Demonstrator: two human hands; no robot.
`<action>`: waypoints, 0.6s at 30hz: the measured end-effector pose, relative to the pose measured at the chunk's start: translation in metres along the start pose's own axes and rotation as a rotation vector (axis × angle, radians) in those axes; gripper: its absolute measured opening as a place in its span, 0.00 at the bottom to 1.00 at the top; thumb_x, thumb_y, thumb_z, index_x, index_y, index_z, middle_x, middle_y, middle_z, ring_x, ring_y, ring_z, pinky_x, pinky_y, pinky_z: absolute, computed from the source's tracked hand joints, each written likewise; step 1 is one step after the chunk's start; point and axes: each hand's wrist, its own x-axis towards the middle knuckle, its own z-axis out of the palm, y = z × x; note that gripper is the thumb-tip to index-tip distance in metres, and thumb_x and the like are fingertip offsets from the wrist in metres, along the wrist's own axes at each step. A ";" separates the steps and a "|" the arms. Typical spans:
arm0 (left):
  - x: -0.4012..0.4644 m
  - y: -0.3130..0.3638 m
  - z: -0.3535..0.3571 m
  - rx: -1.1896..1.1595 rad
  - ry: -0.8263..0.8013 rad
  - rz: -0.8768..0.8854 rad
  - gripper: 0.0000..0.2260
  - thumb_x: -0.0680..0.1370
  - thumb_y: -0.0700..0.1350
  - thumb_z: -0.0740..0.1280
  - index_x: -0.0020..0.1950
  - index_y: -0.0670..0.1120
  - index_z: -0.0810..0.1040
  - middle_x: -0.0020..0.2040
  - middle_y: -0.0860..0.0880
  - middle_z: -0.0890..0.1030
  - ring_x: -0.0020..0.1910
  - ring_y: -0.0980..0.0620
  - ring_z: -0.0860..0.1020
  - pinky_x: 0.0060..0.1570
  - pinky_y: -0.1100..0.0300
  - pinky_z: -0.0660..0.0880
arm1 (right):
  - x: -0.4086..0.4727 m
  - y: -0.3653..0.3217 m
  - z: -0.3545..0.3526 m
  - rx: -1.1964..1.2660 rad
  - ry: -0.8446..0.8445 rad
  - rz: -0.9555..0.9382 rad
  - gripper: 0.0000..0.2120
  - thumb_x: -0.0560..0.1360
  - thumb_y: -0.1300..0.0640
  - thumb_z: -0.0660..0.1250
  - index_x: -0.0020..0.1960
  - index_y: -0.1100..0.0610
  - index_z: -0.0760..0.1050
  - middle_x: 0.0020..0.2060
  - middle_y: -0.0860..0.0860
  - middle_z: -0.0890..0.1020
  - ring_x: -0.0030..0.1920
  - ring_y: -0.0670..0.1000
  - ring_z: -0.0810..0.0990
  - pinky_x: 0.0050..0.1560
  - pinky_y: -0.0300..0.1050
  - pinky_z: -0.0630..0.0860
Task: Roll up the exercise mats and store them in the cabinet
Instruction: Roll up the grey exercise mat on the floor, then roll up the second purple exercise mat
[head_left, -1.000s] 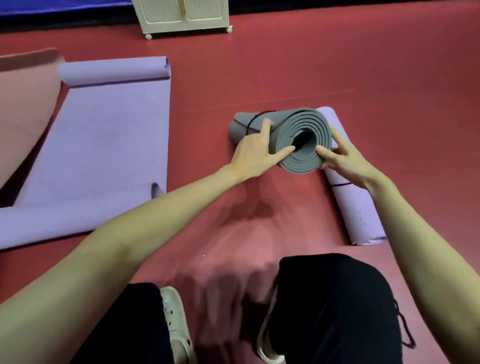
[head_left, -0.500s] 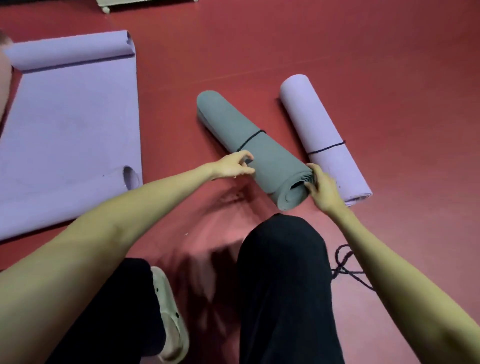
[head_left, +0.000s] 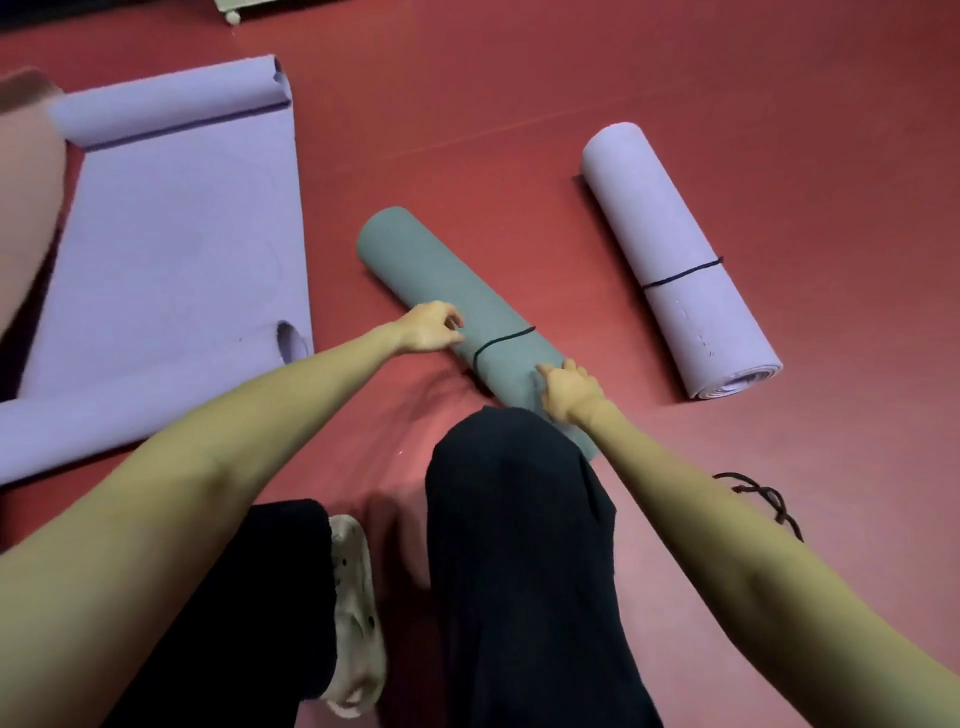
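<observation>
**Now: both hands on the grey roll**

Here your grey mat (head_left: 441, 275) lies rolled on the red floor (head_left: 519, 104), running diagonally from upper left down toward your right knee (head_left: 509, 467), which hides its near end. A black cord (head_left: 501, 340) loops it near the middle. Your left hand (head_left: 431, 330) rests against the roll's left side just above the cord, fingers curled; you cannot tell whether that grip is closed on anything. Your right hand (head_left: 569, 387) lies on top of the roll below the cord, fingers spread flat, its grip open and pressing rather than clasping.

To the right, well apart, 1 purple roll (head_left: 670, 249) lies tied with its own cord. To the left, 1 purple mat (head_left: 171, 234) lies mostly flat, both ends curling. A loose black cord (head_left: 763, 493) lies on the floor beside your right forearm. A cabinet foot (head_left: 234, 15) shows at the top edge.
</observation>
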 end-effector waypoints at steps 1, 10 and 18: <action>-0.006 -0.009 -0.006 0.010 0.007 -0.005 0.14 0.78 0.41 0.67 0.62 0.38 0.76 0.60 0.42 0.80 0.60 0.44 0.77 0.57 0.60 0.69 | 0.004 -0.009 0.003 -0.020 -0.058 -0.015 0.24 0.78 0.59 0.57 0.74 0.52 0.61 0.65 0.60 0.66 0.65 0.63 0.68 0.65 0.54 0.66; -0.073 -0.113 -0.055 0.003 0.118 -0.086 0.12 0.78 0.41 0.67 0.60 0.39 0.78 0.58 0.42 0.80 0.58 0.44 0.77 0.59 0.57 0.71 | 0.014 -0.095 0.006 -0.359 -0.302 0.222 0.31 0.77 0.51 0.63 0.77 0.52 0.56 0.74 0.56 0.60 0.73 0.59 0.63 0.69 0.57 0.64; -0.151 -0.234 -0.086 -0.028 0.175 -0.195 0.11 0.79 0.41 0.65 0.59 0.39 0.78 0.58 0.42 0.80 0.57 0.45 0.77 0.56 0.58 0.71 | 0.034 -0.219 -0.002 -0.355 -0.234 -0.156 0.20 0.77 0.52 0.64 0.64 0.63 0.72 0.65 0.62 0.74 0.64 0.61 0.74 0.61 0.51 0.74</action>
